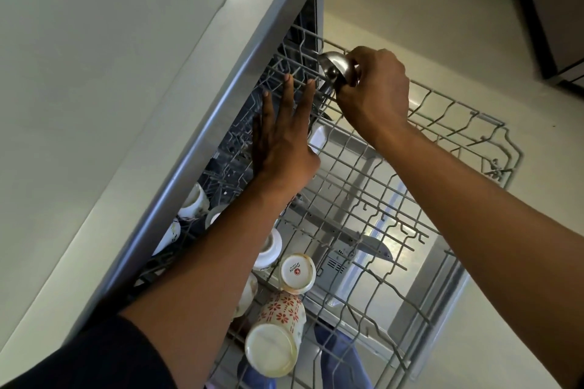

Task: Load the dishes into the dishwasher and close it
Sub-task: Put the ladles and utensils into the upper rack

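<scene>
The right hand [374,91] has its fingers curled round a steel ladle [336,68] at the far edge of the pulled-out rack [379,199]. The left hand [284,136] hovers flat, fingers straight, holding nothing. Best lay the ladle flat across the wires, clear of the cups [284,309].

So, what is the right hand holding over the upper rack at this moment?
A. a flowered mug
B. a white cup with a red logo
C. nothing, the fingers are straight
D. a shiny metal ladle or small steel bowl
D: the right hand curls its fingers round a shiny metal utensil at the far edge of the upper rack, while the left hand lies flat with straight fingers.
</scene>
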The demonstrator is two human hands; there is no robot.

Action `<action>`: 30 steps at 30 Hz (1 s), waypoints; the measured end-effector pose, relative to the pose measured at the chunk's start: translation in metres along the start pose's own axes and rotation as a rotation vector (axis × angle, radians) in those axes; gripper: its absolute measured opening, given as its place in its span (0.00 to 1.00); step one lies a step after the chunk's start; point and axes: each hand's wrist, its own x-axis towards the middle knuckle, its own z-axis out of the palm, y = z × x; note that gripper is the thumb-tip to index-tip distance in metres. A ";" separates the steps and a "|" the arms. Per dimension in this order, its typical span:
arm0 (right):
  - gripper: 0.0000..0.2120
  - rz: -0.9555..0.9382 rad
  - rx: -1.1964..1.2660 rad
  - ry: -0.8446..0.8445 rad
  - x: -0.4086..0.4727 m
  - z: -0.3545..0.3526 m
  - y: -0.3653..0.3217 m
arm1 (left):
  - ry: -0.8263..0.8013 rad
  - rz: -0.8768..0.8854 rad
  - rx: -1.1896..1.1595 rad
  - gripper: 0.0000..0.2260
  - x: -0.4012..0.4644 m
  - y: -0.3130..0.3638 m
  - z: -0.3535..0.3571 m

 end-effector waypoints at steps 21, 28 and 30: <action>0.26 -0.269 -0.054 -0.084 -0.091 -0.002 0.005 | -0.058 -0.108 -0.069 0.42 -0.048 -0.008 -0.017; 0.25 -0.179 -0.038 -0.452 -0.197 0.005 -0.027 | -0.325 -0.227 -0.044 0.37 -0.183 -0.034 -0.049; 0.22 -0.167 -0.019 -0.545 -0.230 0.005 -0.043 | -0.433 -0.219 0.014 0.36 -0.222 -0.041 -0.061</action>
